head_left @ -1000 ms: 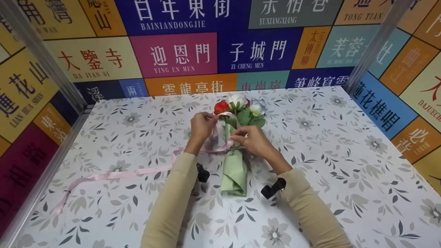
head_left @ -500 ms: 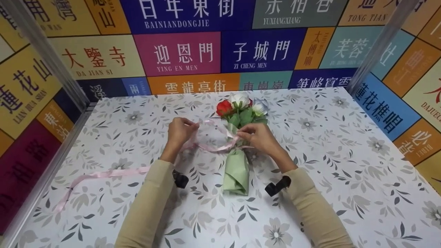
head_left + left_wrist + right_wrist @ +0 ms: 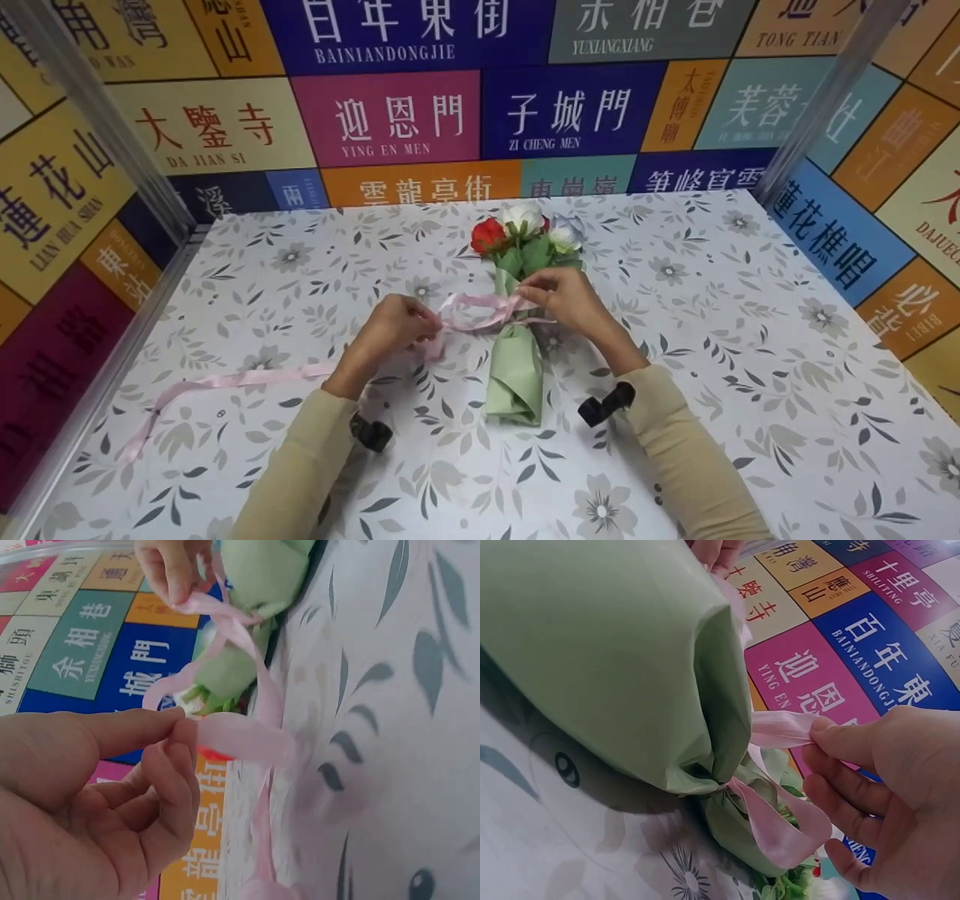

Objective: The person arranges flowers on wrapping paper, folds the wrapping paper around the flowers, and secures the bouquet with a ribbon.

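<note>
A bouquet in green wrapping paper (image 3: 514, 379) lies on the table, its red (image 3: 488, 235), white (image 3: 523, 218) and pale blue flowers (image 3: 565, 235) toward the back wall. Pink ribbon (image 3: 480, 301) circles the narrowed middle of the wrap and forms a loop to its left. My left hand (image 3: 394, 324), left of the bouquet, pinches the ribbon between thumb and forefinger, as the left wrist view shows. Over the bouquet's neck, my right hand (image 3: 564, 298) pinches another stretch of ribbon (image 3: 784, 727) with thumb and forefinger. In the right wrist view the wrap hides most of the flowers.
A long tail of ribbon (image 3: 232, 379) runs across the table to the left and ends near its left side. The table has a white cover printed with grey leaves (image 3: 720, 420). Upright panels with printed signs (image 3: 386, 116) stand behind it and along both sides.
My left hand has moved from beside the red flower leftward, then down toward me, drawing ribbon with it. My right hand keeps its pinch near the bouquet's neck.
</note>
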Available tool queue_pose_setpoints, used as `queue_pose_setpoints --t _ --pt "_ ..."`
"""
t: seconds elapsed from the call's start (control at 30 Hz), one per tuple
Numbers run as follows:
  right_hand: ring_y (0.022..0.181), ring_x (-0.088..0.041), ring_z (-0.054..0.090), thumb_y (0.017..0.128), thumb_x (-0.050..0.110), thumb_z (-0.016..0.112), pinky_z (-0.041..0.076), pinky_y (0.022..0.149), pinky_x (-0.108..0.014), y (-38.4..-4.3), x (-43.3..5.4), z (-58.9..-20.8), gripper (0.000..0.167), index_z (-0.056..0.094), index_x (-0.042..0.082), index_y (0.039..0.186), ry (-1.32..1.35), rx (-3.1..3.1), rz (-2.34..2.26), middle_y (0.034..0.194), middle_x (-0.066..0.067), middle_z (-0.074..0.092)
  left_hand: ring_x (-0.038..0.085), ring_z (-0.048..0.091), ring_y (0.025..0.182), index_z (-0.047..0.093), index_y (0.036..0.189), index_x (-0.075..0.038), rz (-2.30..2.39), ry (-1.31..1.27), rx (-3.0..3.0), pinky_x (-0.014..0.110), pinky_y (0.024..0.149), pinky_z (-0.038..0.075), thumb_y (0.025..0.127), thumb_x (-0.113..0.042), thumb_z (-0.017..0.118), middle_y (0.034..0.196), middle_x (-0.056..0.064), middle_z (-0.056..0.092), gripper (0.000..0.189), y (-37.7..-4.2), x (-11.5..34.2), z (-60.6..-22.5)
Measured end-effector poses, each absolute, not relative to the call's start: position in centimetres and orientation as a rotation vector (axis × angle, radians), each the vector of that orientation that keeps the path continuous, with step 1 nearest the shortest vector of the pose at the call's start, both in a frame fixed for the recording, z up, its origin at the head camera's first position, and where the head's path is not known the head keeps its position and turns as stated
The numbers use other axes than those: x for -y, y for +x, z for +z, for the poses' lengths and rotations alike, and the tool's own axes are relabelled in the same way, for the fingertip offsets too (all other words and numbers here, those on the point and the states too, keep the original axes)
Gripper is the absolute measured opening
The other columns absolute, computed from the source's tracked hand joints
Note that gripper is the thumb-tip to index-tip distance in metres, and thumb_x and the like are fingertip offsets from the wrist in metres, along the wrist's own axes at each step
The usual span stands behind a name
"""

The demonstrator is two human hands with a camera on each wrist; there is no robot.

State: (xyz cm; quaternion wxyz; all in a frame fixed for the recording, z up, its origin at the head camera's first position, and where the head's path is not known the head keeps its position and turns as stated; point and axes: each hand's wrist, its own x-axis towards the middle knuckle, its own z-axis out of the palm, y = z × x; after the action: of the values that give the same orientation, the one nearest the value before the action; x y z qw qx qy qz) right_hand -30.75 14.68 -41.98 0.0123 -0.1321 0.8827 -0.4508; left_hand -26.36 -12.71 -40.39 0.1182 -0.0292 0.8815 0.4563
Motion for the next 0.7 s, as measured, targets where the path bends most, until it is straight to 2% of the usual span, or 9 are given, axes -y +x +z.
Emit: queue_pose_setpoints --t 0.23,0.4,0.53,0.7 --pt "0.085 -0.017 0.063 0.095 0.022 0.07 0.049 0.072 -0.028 -30.8 -14.7 -42.0 0.018 0.078 0.008 0.101 -0.387 -2.756 -1.402 0.098 -0.011 0.076 0.011 0.058 0.071 0.075 0.085 -0.005 1.32 -0.003 -2.629 0.02 0.062 0.046 0.086 -0.012 0.078 0.082 0.004 0.07 0.008 -25.4 11.7 -40.6" --pt "0.089 -0.021 0.065 0.094 0.022 0.071 0.05 0.076 -0.029 -30.8 -14.7 -42.0 0.018 0.078 0.007 0.102 -0.398 -2.762 -1.398 0.099 -0.012 0.076 0.011 0.065 0.068 0.072 0.088 0.0 1.546 0.017 -2.485 0.028 0.065 0.058 0.087 -0.003 0.074 0.08 0.006 0.072 0.004 -25.0 10.7 -40.8" --pt "0.091 -0.021 0.065 0.094 0.021 0.071 0.05 0.076 -0.029 -30.8 -14.7 -41.9 0.018 0.078 0.007 0.102 -0.387 -2.762 -1.402 0.1 -0.011 0.076 0.01 0.069 0.064 0.067 0.091 -0.001 1.787 0.026 -2.259 0.026 0.06 0.059 0.088 0.0 0.072 0.076 0.005 0.074 0.006 -24.9 9.3 -41.0" --pt "0.091 -0.022 0.066 0.094 0.022 0.071 0.05 0.077 -0.029 -30.8 -14.6 -42.1 0.018 0.078 0.008 0.103 -0.389 -2.755 -1.384 0.1 -0.01 0.076 0.009 0.069 0.061 0.063 0.09 -0.005 2.005 -0.063 -1.909 0.019 0.054 0.054 0.091 -0.007 0.071 0.073 0.001 0.073 0.008 -24.5 7.2 -41.3"
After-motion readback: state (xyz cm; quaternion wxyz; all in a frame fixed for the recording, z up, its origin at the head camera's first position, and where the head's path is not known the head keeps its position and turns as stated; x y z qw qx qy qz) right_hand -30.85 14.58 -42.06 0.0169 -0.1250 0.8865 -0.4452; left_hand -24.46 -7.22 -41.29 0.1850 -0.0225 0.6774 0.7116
